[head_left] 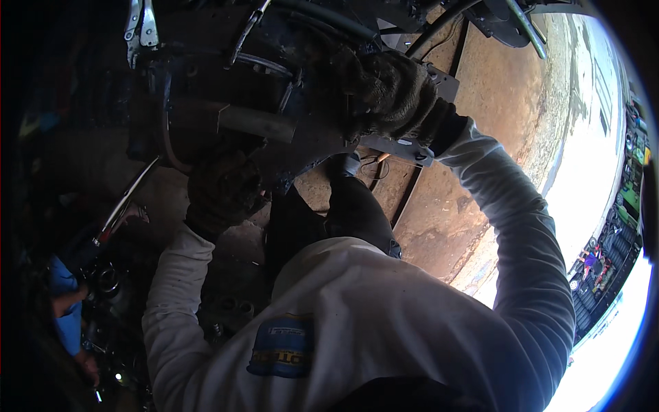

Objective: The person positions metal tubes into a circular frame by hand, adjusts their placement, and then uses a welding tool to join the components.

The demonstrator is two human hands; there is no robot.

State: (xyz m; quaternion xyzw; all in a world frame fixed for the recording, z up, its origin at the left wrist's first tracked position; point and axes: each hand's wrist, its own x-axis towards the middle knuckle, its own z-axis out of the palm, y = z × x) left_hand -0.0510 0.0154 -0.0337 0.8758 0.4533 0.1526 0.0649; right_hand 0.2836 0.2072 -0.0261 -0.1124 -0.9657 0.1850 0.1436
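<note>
A dark metal assembly (257, 125) of plates and tubes stands in front of me, much of it in shadow. My right hand (398, 96), in a dirty knit glove, is closed on its right side, the fingers curled over a dark metal part. At the lower left edge of the assembly is my left hand (223, 189), also gloved. Its fingers are curled in, and shadow hides what they hold, if anything. Locking pliers (142, 27) are clamped at the upper left, and another shiny clamp-like tool (248, 31) stands right of them.
A long shiny tool (127, 199) slants beside my left hand. Loose metal parts (108, 280) and a blue thing (65, 302) lie in the dim lower left. Brown floor panels (439, 240) with dark seams spread to the right. Shelves of goods (607, 261) line the far right.
</note>
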